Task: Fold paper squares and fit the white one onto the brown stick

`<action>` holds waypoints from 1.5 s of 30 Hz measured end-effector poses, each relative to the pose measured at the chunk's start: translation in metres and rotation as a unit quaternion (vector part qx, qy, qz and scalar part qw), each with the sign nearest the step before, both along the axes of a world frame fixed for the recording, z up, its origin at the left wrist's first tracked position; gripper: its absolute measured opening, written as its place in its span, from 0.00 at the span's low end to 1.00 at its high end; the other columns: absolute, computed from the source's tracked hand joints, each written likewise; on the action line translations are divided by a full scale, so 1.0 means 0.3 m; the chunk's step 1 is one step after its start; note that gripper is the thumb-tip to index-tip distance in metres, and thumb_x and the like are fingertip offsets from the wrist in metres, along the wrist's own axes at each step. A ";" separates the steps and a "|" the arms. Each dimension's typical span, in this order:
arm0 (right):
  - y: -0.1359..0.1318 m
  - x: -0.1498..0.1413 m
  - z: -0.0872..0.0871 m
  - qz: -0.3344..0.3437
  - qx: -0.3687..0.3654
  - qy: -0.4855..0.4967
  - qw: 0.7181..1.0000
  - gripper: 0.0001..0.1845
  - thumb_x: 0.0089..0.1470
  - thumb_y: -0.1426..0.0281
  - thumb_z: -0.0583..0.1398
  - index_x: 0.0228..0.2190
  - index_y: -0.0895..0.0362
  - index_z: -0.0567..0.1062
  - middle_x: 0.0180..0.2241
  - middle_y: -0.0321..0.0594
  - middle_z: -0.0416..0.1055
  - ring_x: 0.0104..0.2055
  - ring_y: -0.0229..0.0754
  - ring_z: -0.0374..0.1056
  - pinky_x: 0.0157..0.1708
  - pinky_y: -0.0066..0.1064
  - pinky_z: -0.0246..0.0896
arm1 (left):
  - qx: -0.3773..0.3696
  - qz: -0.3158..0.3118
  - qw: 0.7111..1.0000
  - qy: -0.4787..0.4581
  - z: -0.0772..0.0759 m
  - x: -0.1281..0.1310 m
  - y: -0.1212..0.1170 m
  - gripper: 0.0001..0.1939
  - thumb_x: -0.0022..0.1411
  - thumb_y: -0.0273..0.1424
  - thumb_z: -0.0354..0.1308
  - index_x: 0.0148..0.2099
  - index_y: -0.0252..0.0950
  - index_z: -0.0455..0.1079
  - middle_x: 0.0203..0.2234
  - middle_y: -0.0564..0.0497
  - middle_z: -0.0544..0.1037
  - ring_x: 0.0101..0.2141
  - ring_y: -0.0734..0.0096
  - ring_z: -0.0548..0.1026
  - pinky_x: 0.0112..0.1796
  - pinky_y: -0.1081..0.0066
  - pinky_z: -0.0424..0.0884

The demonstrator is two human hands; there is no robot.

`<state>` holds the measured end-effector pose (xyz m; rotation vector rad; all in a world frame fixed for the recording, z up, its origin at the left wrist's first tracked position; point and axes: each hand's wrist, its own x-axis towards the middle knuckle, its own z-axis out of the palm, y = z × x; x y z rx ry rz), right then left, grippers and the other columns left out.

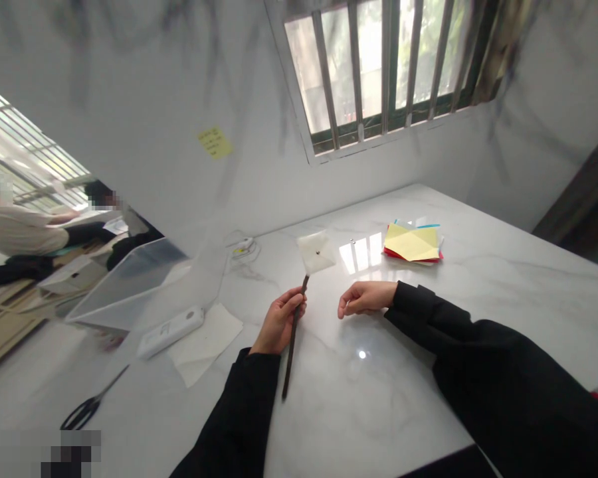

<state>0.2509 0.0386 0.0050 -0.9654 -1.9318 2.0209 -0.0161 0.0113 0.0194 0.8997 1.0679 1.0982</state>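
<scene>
My left hand (pixel 282 320) is wrapped round the dark thin stick of a paper pinwheel (pixel 293 338), holding it upright at a slight tilt. At its top sits a pale, roughly square paper head (pixel 316 253) with a small dark pin or dot at the middle. To the right of the stick, my right hand (pixel 366 299) is at the marble-patterned table (pixel 339 411), apart from the pinwheel. Its fingers are curled down and closed, with nothing showing in them.
Coloured paper sheets (pixel 411 242) are stacked at the back right. On the left lie scissors (pixel 94 401), a white sheet (pixel 206 345), a white oblong device (pixel 172 332) and a clear plastic bin (pixel 129 285). A wall with a barred window stands behind; other people sit far left.
</scene>
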 end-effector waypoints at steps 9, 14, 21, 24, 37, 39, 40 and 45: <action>-0.067 -0.091 -0.027 -0.032 0.075 0.038 0.996 0.30 0.55 0.48 0.68 0.44 0.62 0.80 0.20 0.27 0.62 0.21 0.30 0.52 0.21 0.25 0.44 | -0.013 -0.032 0.995 -0.094 -0.002 0.022 -0.024 0.23 0.47 0.33 0.81 0.45 0.35 0.80 0.37 0.49 0.82 0.34 0.75 0.78 0.38 0.75 0.73; -0.173 -0.129 -0.031 -0.081 0.056 0.085 0.991 0.37 0.57 0.40 0.63 0.45 0.62 0.79 0.22 0.28 0.63 0.19 0.30 0.53 0.19 0.26 0.47 | 0.008 -0.079 0.992 -0.101 -0.016 0.064 -0.045 0.20 0.48 0.33 0.80 0.42 0.34 0.80 0.37 0.48 0.82 0.36 0.74 0.78 0.42 0.73 0.72; -0.356 -0.136 -0.045 -0.130 -0.015 0.136 0.982 0.33 0.54 0.38 0.64 0.36 0.58 0.73 0.18 0.24 0.56 0.17 0.30 0.50 0.17 0.26 0.43 | -0.008 -0.177 0.978 -0.114 -0.020 0.080 -0.063 0.21 0.51 0.34 0.80 0.46 0.32 0.81 0.42 0.42 0.84 0.40 0.68 0.80 0.47 0.69 0.73; -0.448 -0.129 -0.047 -0.105 -0.050 0.131 0.985 0.33 0.57 0.39 0.63 0.37 0.58 0.73 0.19 0.25 0.55 0.18 0.30 0.49 0.18 0.26 0.42 | -0.022 -0.158 0.977 -0.142 -0.018 0.065 -0.046 0.21 0.55 0.33 0.77 0.50 0.34 0.80 0.46 0.42 0.84 0.41 0.67 0.81 0.49 0.68 0.74; -0.424 -0.151 -0.032 0.004 -0.071 0.056 0.996 0.33 0.56 0.43 0.68 0.42 0.62 0.80 0.21 0.29 0.63 0.20 0.30 0.55 0.19 0.25 0.47 | 0.022 -0.068 0.977 -0.200 -0.038 0.031 -0.020 0.12 0.61 0.32 0.70 0.46 0.33 0.78 0.39 0.44 0.84 0.38 0.62 0.81 0.42 0.67 0.77; -0.394 -0.154 -0.039 0.004 -0.101 0.073 0.992 0.33 0.53 0.45 0.70 0.44 0.61 0.80 0.21 0.28 0.64 0.19 0.29 0.55 0.19 0.24 0.48 | 0.015 -0.061 0.977 -0.203 -0.040 0.029 -0.015 0.11 0.62 0.32 0.69 0.45 0.32 0.78 0.39 0.43 0.84 0.39 0.61 0.82 0.43 0.66 0.78; -0.371 -0.157 -0.044 -0.015 -0.119 0.091 0.989 0.33 0.51 0.46 0.72 0.44 0.61 0.79 0.21 0.27 0.64 0.19 0.29 0.55 0.19 0.23 0.49 | 0.011 -0.054 0.977 -0.205 -0.043 0.028 -0.012 0.11 0.61 0.31 0.69 0.44 0.32 0.79 0.38 0.43 0.84 0.39 0.61 0.82 0.43 0.66 0.78; -0.196 -0.197 -0.055 -0.246 -0.185 0.232 0.923 0.28 0.45 0.54 0.78 0.38 0.58 0.75 0.29 0.33 0.73 0.26 0.29 0.67 0.27 0.20 0.64 | 0.010 -0.042 0.979 -0.199 -0.073 0.019 0.007 0.12 0.56 0.32 0.73 0.40 0.31 0.79 0.35 0.44 0.84 0.36 0.62 0.81 0.39 0.68 0.76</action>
